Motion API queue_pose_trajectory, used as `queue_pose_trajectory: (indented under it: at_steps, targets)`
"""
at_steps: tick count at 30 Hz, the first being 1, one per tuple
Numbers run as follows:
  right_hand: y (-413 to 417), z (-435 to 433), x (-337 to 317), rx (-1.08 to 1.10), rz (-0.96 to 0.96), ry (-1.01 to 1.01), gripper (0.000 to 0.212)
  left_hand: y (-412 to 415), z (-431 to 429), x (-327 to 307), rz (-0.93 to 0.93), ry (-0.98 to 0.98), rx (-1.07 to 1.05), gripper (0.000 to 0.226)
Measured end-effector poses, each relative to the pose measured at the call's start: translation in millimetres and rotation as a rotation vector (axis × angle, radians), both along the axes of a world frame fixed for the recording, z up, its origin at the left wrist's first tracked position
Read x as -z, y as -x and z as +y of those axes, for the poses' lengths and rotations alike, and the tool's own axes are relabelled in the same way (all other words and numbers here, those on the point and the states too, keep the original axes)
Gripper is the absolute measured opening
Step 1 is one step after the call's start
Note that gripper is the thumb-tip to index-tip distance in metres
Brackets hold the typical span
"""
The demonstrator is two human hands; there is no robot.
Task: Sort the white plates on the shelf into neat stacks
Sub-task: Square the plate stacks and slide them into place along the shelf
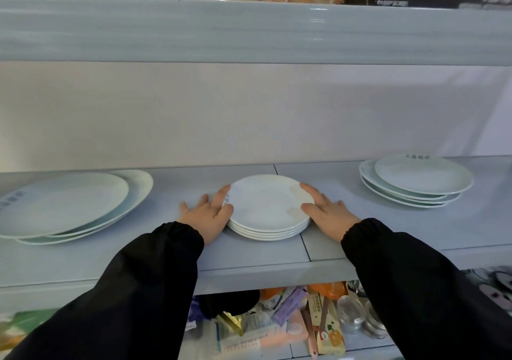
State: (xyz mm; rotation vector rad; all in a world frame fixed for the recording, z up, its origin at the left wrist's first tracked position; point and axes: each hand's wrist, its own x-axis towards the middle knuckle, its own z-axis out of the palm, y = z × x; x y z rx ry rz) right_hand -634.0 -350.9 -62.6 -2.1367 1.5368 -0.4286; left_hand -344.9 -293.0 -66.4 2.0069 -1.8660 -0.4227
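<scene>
white porcelain: about five small round plates sit in a tidy stack (270,207) at the middle of the pale grey shelf (249,251). their rims line up one over another, and the stack lies across a seam between two shelf panels. the left hand (206,215) lies flat on the shelf against the stack's left rim, fingers straight and spread, with the forefinger along the edge and the thumb touching it; it grips nothing. the right hand (329,212) mirrors it at the right rim, fingers straight and together, thumb tip on the top plate's edge, also gripping nothing. both arms reach in over the shelf's front lip in black sleeves (415,290).

to the left, well apart from the stack, large plates (63,207) lie in a loose pile. the top one is slid leftward, so the lower rims stick out at the right and front. to the right, also well apart, a pile of mid-sized plates (415,182) has its top plate shifted back and right, off the ones beneath. bare shelf lies on both sides of the middle stack and behind it, up to the plain back panel (249,115). the upper shelf's front edge (249,32) hangs well above the plates. packets and jars (304,318) crowd the shelf below.
</scene>
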Motion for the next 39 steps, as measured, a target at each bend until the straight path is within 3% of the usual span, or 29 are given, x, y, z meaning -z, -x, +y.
queue_pose_trajectory:
  at_steps: [17,22,28,35,39]
  targets:
    - [11,35,-2,-0.033,-0.055,0.006,0.051,1,23,2,0.009,0.033,0.128,0.072]
    - [14,30,3,-0.03,-0.063,0.001,0.06,-3,21,5,-0.002,0.071,0.152,0.084]
    - [16,25,8,-0.04,-0.073,-0.003,0.064,-5,20,8,-0.008,0.088,0.169,0.082]
    - [17,35,6,-0.031,-0.163,0.028,0.065,-6,19,7,0.102,0.079,0.174,0.085]
    - [20,41,-4,-0.086,-0.135,-0.007,0.095,-14,19,2,0.32,0.119,0.292,0.088]
